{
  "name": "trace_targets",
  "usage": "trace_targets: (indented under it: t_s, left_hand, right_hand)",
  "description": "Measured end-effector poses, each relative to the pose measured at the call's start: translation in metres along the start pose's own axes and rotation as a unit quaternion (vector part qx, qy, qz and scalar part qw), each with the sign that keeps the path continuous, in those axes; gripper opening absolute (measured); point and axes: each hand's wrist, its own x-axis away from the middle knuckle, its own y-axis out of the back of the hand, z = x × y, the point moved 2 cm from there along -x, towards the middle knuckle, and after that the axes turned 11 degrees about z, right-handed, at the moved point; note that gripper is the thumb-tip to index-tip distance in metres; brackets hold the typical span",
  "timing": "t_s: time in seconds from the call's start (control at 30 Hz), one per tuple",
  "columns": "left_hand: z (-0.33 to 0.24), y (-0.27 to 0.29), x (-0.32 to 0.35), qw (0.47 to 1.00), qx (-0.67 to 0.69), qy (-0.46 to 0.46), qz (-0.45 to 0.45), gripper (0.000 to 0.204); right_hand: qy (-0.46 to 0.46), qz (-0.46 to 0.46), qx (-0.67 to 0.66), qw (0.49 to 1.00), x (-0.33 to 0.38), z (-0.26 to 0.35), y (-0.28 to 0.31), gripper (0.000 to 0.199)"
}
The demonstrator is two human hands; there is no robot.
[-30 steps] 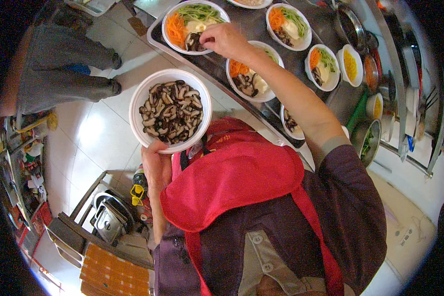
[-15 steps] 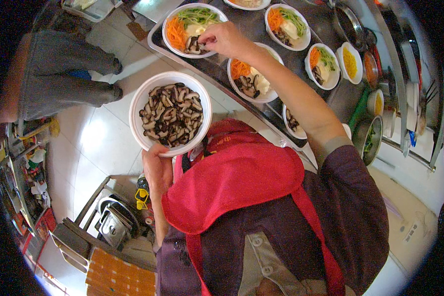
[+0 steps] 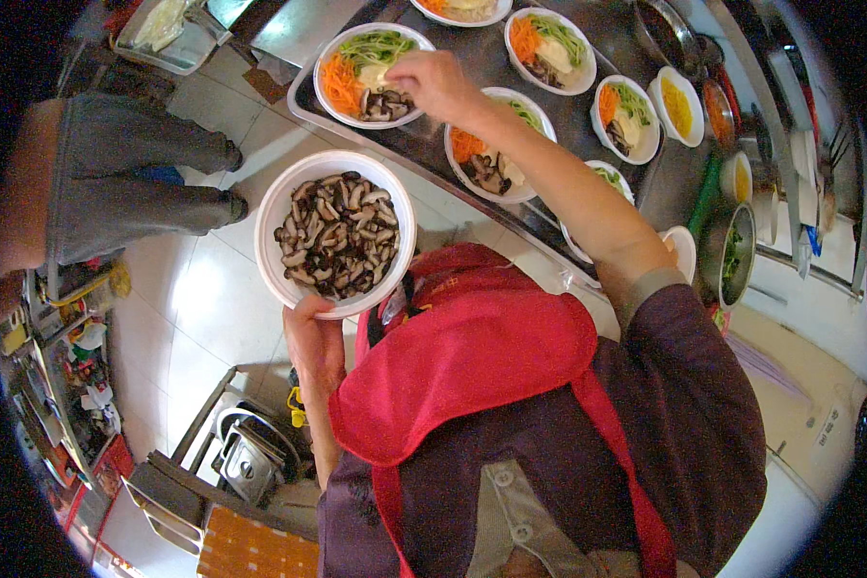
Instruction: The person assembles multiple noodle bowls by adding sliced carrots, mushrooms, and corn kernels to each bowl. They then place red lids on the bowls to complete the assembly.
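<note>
My left hand (image 3: 315,337) grips the rim of a white bowl (image 3: 268,214), held out over the floor beside the counter. Dark sliced mushrooms (image 3: 339,234) fill its bottom. Over the far-left bowl (image 3: 428,41) on the counter hovers my right hand (image 3: 440,82), its fingers bent and drawn together. Whether a slice is between the fingertips is hidden. In that bowl lie shredded carrot (image 3: 340,83), green sprouts (image 3: 376,44), something pale yellow and a small heap of mushroom slices (image 3: 386,105). Under my right forearm stands another filled bowl (image 3: 504,194).
More filled bowls (image 3: 549,53) stand on the dark counter (image 3: 588,120). To the right are a bowl of yellow shreds (image 3: 677,109) and a metal bowl of greens (image 3: 732,252). A person in grey trousers (image 3: 135,154) stands at the left. A lidded metal container (image 3: 252,472) sits below.
My right hand has lifted slightly off the mushroom slices in the far-left bowl, which now show more fully. My left hand keeps hold of the mushroom bowl. The whole view has shifted a little.
</note>
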Motion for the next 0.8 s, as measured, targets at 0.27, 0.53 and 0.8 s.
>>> trace_targets:
  t_s: [0.27,0.53,0.8]
  left_hand:
    - [-0.012,-0.02,-0.012,0.999,-0.041,-0.028,0.02,0.053]
    - [-0.014,-0.073,-0.019,0.992,-0.068,-0.055,0.088,0.057]
    - [-0.003,-0.088,-0.031,0.99,-0.102,-0.046,0.091,0.046]
  right_hand:
    - [0.027,0.067,-0.177,0.981,0.031,0.11,0.065,0.013]
    - [0.104,0.136,-0.017,0.985,0.059,0.132,0.029,0.053]
    - [0.106,0.128,-0.087,0.982,0.068,0.116,0.025,0.027]
